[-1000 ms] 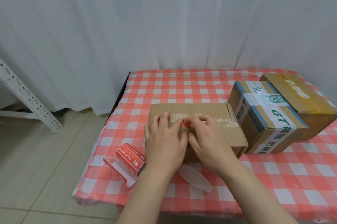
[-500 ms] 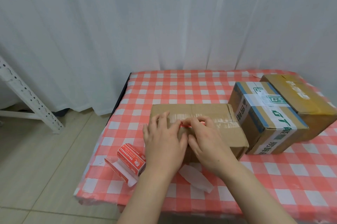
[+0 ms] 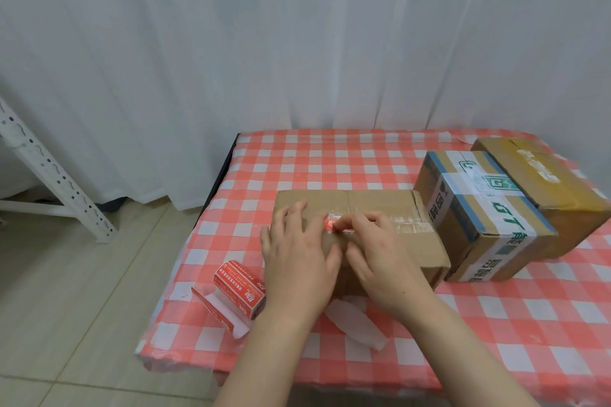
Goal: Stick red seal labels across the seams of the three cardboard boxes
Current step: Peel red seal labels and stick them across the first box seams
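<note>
Your hands have hardly shifted over the last second. Your left hand (image 3: 297, 254) stays flat and spread on the near box (image 3: 370, 204). Your right hand (image 3: 383, 257) keeps bent fingertips pressed on the red label (image 3: 332, 224), thumb off it, gripping nothing. Slightly more red shows between them now. The label sits on that box's taped top seam, so this first seal looks nearly rubbed down. The taped box (image 3: 479, 218) and yellow box (image 3: 545, 181) at right show no red yet. The label roll (image 3: 239, 287) lies near left on the tabletop (image 3: 314, 158).
</note>
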